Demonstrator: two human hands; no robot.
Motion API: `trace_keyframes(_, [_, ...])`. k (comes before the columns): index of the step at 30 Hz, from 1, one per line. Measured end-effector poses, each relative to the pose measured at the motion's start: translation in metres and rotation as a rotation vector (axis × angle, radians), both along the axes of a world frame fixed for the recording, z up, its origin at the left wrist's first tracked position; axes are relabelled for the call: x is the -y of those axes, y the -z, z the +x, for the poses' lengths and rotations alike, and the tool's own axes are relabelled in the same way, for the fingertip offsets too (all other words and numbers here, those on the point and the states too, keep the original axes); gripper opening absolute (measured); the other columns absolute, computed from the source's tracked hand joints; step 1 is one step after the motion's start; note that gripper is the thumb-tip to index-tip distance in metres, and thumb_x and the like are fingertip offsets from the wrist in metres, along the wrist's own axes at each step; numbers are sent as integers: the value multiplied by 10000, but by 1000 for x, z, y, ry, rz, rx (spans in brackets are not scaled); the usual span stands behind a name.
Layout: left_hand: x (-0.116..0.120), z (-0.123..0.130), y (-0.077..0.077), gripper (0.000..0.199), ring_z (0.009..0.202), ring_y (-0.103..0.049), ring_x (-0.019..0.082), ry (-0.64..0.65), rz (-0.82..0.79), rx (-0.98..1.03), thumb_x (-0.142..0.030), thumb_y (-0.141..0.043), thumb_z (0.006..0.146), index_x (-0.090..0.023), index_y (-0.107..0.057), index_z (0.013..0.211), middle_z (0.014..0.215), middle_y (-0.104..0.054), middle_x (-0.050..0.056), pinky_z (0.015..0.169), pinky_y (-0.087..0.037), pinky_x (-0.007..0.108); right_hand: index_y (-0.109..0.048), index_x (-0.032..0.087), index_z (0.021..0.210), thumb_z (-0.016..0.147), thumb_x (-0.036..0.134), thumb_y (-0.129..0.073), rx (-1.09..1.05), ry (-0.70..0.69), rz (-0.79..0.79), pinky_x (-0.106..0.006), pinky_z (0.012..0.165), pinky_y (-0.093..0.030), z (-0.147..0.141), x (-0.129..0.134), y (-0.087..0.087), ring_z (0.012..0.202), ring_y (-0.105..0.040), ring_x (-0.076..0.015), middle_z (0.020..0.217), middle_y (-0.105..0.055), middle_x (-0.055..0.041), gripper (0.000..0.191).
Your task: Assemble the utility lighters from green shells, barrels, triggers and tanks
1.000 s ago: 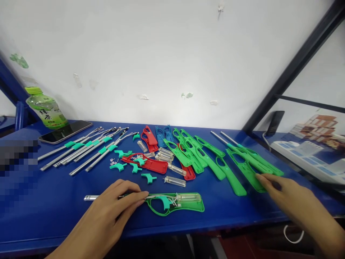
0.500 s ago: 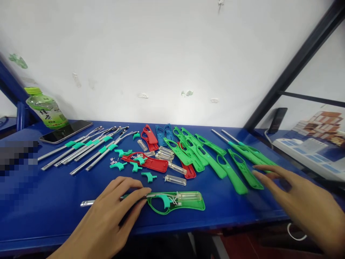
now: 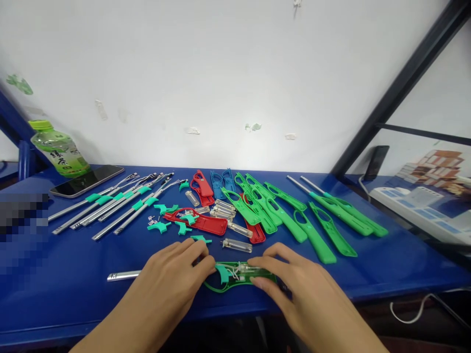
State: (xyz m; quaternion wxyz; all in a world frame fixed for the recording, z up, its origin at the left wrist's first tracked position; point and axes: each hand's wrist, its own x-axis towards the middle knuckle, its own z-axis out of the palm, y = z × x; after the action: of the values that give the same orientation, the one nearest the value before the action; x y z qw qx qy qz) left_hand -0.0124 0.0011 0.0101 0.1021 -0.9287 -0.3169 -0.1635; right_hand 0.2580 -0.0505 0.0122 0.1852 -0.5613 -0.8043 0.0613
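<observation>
A part-built gas lighter lies in front of me on the blue table. Its green half shell (image 3: pixel 224 288) faces up, with a teal trigger (image 3: pixel 222 274), pale wires and a clear fuel tank (image 3: pixel 245 268) inside. From its left end runs a silver metal tube (image 3: pixel 123 276), partly covered by my left hand (image 3: pixel 176 274), whose fingers are closed on the lighter's neck. At the other end, my right hand (image 3: pixel 301 279) has its thumb and fingers closed around the fuel tank, hiding much of it. A loose clear tank (image 3: pixel 237 245) lies just beyond.
Metal tubes with teal triggers (image 3: pixel 125 206) lie at the left, near a phone (image 3: pixel 88 181) and a bottle (image 3: pixel 61 152). Red half shells (image 3: pixel 206 224), loose triggers (image 3: pixel 158 226) and tanks fill the middle. Green shells (image 3: pixel 287 220) and two green lighters (image 3: pixel 342 213) lie right.
My right hand has come in from the right, beside the green shells, to the fuel tank and closed on it. My left hand stays at the lighter's neck, its fingers slightly further right.
</observation>
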Motion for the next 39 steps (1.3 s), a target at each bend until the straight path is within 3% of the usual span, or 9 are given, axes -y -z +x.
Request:
trace_keyframes(4, [9, 0, -6, 385, 749, -760, 237, -22, 6, -54, 79, -528, 880, -237, -712, 1000, 975, -761, 25, 646, -570, 338, -838, 344, 1160, 998, 119, -716, -9, 20, -42, -297, 678, -613, 1, -3, 1, 776, -818, -195, 1104, -787, 5, 302])
trace_keyframes(19, [13, -1, -7, 496, 656, -777, 224, -41, 49, -117, 124, -454, 767, -233, -693, 1013, 951, -800, 30, 559, -551, 293, -796, 382, 1107, 999, 123, -762, -55, 59, -141, -312, 650, -538, 1, -9, 4, 817, -819, -200, 1121, -770, 59, 283])
trace_keyframes(22, [14, -4, -11, 545, 776, -804, 243, -61, 68, -92, 131, -420, 743, -236, -701, 1031, 1022, -811, 45, 579, -555, 300, -790, 379, 1122, 1007, 130, -752, -56, 55, -153, -327, 678, -559, 2, -9, 7, 842, -823, -210, 1141, -763, 52, 277])
trace_keyframes(25, [10, -16, -18, 469, 904, -797, 272, -36, 85, -36, 88, -441, 811, -249, -708, 1000, 1025, -813, 47, 652, -577, 323, -788, 368, 1114, 1013, 127, -736, -56, 48, -153, -325, 668, -557, 2, -9, 9, 816, -819, -205, 1130, -756, 46, 267])
trace_keyframes(27, [3, -29, -22, 362, 881, -773, 261, -22, 81, 27, -8, -467, 949, -265, -717, 998, 969, -799, 32, 672, -561, 328, -789, 371, 1111, 1016, 127, -726, -57, 45, -148, -315, 645, -545, 3, -9, 9, 792, -816, -198, 1115, -754, 46, 269])
trace_keyframes(29, [-8, -46, -25, 256, 808, -730, 259, -112, 116, 99, -216, -498, 1083, -277, -724, 979, 922, -773, 30, 647, -515, 340, -789, 378, 1110, 1018, 133, -723, -52, 42, -139, -305, 624, -534, 3, -9, 10, 772, -815, -193, 1099, -754, 50, 270])
trace_keyframes(32, [-29, -68, -28, 313, 914, -736, 303, -356, 80, 97, -416, -501, 1106, -280, -755, 984, 1003, -791, 56, 682, -508, 372, -784, 377, 1094, 1011, 137, -723, -24, 31, -103, -291, 578, -502, 5, -10, 12, 727, -812, -188, 1094, -762, 55, 261])
trace_keyframes(36, [-53, -82, -33, 348, 912, -732, 303, -551, 78, 64, -374, -468, 1079, -254, -755, 923, 951, -794, 52, 633, -469, 347, -774, 358, 1058, 980, 119, -713, 46, 5, 3, -285, 495, -409, 5, -12, 17, 627, -787, -184, 1067, -771, 50, 259])
trace_keyframes(39, [-69, -81, -38, 316, 877, -735, 271, -581, 72, 47, -332, -512, 1054, -232, -771, 903, 902, -789, 46, 608, -447, 309, -765, 341, 1057, 954, 77, -663, 98, -27, 88, -292, 463, -341, 5, -12, 18, 567, -764, -178, 1051, -779, 38, 301])
